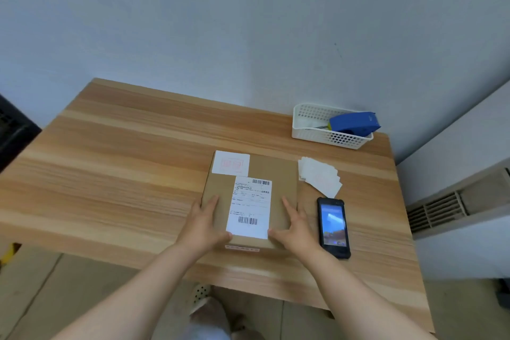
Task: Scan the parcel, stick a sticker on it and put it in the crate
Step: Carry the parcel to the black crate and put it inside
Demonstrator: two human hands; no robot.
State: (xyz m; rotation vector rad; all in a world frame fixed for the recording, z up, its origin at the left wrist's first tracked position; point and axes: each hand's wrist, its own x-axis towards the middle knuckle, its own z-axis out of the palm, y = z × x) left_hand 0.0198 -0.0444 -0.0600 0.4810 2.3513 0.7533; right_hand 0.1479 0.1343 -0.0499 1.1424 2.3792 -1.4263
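A flat brown cardboard parcel (276, 174) lies on the wooden table (124, 160), near its front edge. It carries a white shipping label (249, 207) with barcodes and a white sticker (232, 162) with a red stamp at its far left corner. My left hand (204, 222) lies flat against the parcel's left near side, thumb at the label's corner. My right hand (296, 226) rests on its right near side, fingers spread. A black handheld scanner (333, 226) with a lit screen lies on the table just right of the parcel.
A fanned pile of white stickers (320, 176) lies behind the scanner. A white perforated basket (328, 127) at the back right holds a blue tape dispenser (354, 123). A dark crate (11, 130) shows at the left frame edge, beside the table.
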